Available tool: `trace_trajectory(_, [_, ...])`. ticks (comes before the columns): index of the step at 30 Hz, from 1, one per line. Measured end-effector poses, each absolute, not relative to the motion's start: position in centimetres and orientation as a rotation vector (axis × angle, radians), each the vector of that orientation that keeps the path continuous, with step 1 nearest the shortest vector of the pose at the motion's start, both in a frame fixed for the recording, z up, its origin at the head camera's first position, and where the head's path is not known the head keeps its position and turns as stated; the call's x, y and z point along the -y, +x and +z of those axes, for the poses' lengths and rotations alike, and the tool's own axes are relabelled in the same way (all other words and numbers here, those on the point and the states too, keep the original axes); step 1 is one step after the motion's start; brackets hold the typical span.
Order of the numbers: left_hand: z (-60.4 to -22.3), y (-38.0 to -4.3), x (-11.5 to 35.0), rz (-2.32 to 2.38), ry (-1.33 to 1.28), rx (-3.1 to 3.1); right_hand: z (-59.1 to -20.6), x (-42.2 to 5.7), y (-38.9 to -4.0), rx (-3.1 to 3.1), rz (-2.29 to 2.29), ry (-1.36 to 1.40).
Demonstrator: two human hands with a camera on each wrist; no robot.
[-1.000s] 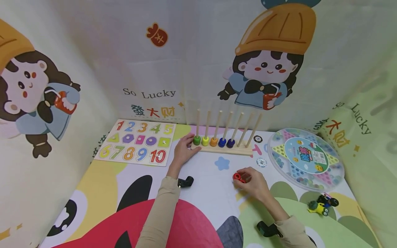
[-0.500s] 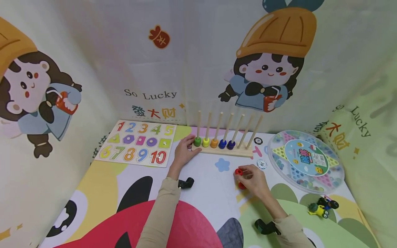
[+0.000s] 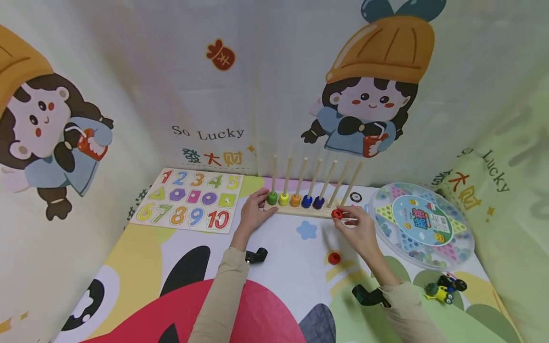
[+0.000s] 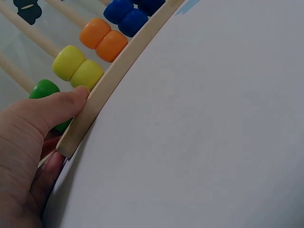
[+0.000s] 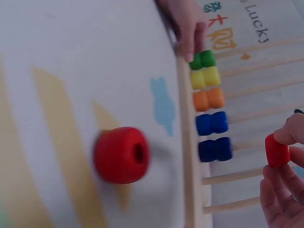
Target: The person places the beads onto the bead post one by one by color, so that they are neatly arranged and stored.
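Observation:
A wooden peg stand (image 3: pixel 302 211) holds a row of tall upright rods. Green (image 3: pixel 272 198), yellow (image 3: pixel 284 199), orange (image 3: pixel 295 200), blue (image 3: pixel 306 202) and dark blue (image 3: pixel 319 203) beads sit at the feet of its left rods, in stacked pairs where the right wrist view shows them. The two rightmost rods carry no beads. My left hand (image 3: pixel 254 213) grips the stand's left end, thumb (image 4: pixel 66 105) on the base. My right hand (image 3: pixel 359 228) pinches a red bead (image 5: pixel 277 151) near the right rods, apart from their tips. Another red bead (image 3: pixel 334 258) lies on the table.
A number puzzle board (image 3: pixel 184 200) lies to the left. At the right are a round Chinese checkers box (image 3: pixel 422 224) and small toy figures (image 3: pixel 442 288). A printed cloth wall (image 3: pixel 274 95) rises behind the stand.
My right hand has lifted one red bead and carried it forward to the stand's right part. The other red bead stays behind on the table. My left hand keeps its grip.

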State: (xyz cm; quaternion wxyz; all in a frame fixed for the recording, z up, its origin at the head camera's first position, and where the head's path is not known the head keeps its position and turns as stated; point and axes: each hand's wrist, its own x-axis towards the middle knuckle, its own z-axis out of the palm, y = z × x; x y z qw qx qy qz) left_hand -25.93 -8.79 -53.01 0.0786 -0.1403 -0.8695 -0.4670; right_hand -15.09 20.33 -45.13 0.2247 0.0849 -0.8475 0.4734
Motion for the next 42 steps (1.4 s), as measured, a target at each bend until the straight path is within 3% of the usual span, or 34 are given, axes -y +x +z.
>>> trace_trajectory(22, [-53.4,-25.7,9.0,-1.383,-0.4,2.632,-36.4,-20.5,-18.7,2.203,1.241,0.083])
trace_trajectory(42, [-53.2,-26.2,8.9,-1.359,-0.416,2.635,-34.0,-20.2,-20.5,2.244,1.113,-0.018])
